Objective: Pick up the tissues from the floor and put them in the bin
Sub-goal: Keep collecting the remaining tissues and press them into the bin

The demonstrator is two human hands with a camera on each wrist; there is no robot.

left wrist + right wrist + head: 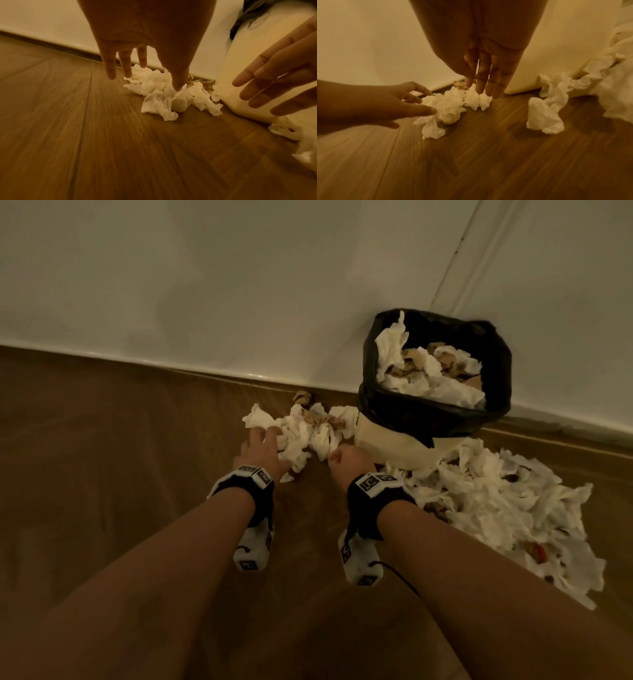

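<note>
Head view first, and I'm sweeping left to right: my left hand (pixel 262 450), fingers spread and straight, gripping nothing, touches the nine o'clock end of the small crumpled clump of white and brown-stained tissues (pixel 308 433) on the brown wood-plank floor (pixel 102 474). My right hand (pixel 349 458), fingers straight and relaxed, also empty, comes in at the clump's five o'clock edge. The clump lies at twelve o'clock from both hands, its long axis running nine to three, so they bracket it; I judge the left marginally nearer. A scoop from both ends looks like the call. At two o'clock, just beside the clump, stands the cream bin with a black plastic liner (pixel 404 440), already holding tissues. Further right sprawls a big loose heap of white tissues (pixel 496 501). Behind runs a pale wall (pixel 239 285).
</note>
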